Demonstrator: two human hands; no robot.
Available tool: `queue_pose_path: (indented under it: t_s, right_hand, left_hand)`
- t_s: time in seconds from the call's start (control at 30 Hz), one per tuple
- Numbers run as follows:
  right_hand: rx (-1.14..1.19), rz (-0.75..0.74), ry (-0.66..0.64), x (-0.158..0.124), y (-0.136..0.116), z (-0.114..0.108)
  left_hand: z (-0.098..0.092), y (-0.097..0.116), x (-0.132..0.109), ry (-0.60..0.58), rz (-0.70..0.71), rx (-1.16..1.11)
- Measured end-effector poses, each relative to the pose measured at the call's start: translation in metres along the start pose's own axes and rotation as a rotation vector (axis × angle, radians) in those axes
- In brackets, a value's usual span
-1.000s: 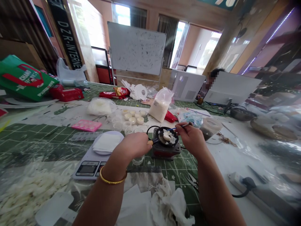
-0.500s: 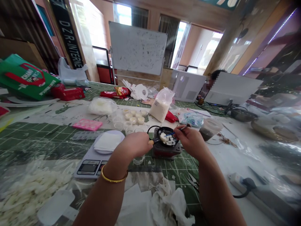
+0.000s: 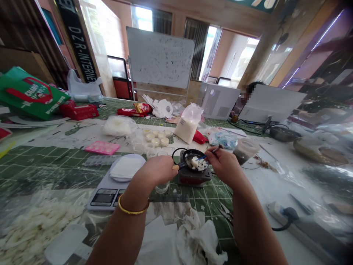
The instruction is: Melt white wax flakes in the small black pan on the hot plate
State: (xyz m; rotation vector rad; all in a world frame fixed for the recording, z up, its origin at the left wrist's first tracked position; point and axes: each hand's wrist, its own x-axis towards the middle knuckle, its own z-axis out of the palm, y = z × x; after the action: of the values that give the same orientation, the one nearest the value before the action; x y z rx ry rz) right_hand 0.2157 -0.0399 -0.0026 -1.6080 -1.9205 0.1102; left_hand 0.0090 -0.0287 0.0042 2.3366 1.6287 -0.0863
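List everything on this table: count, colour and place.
small pan: one, black, on the burner, centre
white chunks: several, white, in the pan
burner: one, dark red, under the pan
stirring stick: one, bluish, tip at the pan
kitchen scale: one, white, left of the burner
small cups: several, cream-filled, behind the pan
bag of granules: one, white, behind the pan
tray: one, pink, left of the cups
crumpled tissue: one, white, near edge
power strip: one, white, right edge
left hand: grips the pan's handle
right hand: holds the stirring stick

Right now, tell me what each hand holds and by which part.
Left hand grips the small black pan by its handle; right hand pinches a thin stick near its upper end.
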Motion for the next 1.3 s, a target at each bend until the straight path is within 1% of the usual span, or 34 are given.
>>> queue_pose_path:
  t_s: [0.17,0.3,0.43,0.6,0.8,0.93,1.07,1.13,1.23,1.3]
  right_hand:
    - [0.026,0.002,-0.020,0.0016,-0.0046,0.0037]
    - [-0.057,0.011,0.012,0.0044,0.0003,0.0043]
    - [-0.025,-0.015,-0.007,0.0051,0.0024,0.0045]
    - [-0.124,-0.007,0.025,0.0062,0.0038,0.0051]
    - [-0.073,-0.056,-0.007,0.0023,0.0025,0.0045]
    - [-0.139,-0.020,0.003,0.0004,0.0012,0.0018]
    - [-0.088,-0.040,-0.025,-0.0014,0.0002,0.0007]
    - [-0.088,-0.057,-0.014,-0.0010,0.0002,0.0022]
    - [-0.140,-0.028,0.013,-0.0004,0.0013,0.0028]
    - [-0.131,-0.017,0.001,-0.0007,0.0016,0.0019]
  left_hand:
    - [-0.0008,-0.0010,-0.0016,-0.010,0.010,-0.001]
    - [-0.0005,-0.0026,-0.0017,-0.001,0.005,-0.023]
    - [-0.0009,-0.0029,-0.0012,0.009,0.017,-0.022]
    - [-0.0017,-0.0034,-0.0018,0.005,0.008,-0.030]
    - [-0.0001,-0.0032,-0.0020,0.007,0.008,-0.032]
    - [0.0013,-0.0027,-0.0007,0.010,0.011,-0.017]
    - [0.0018,-0.0024,0.0003,0.010,0.018,-0.017]
    - [0.0015,-0.0022,0.0000,0.017,0.025,-0.019]
    - [0.0005,-0.0019,-0.0012,0.019,0.028,-0.023]
    - [-0.0002,-0.0014,-0.0020,0.015,0.020,-0.021]
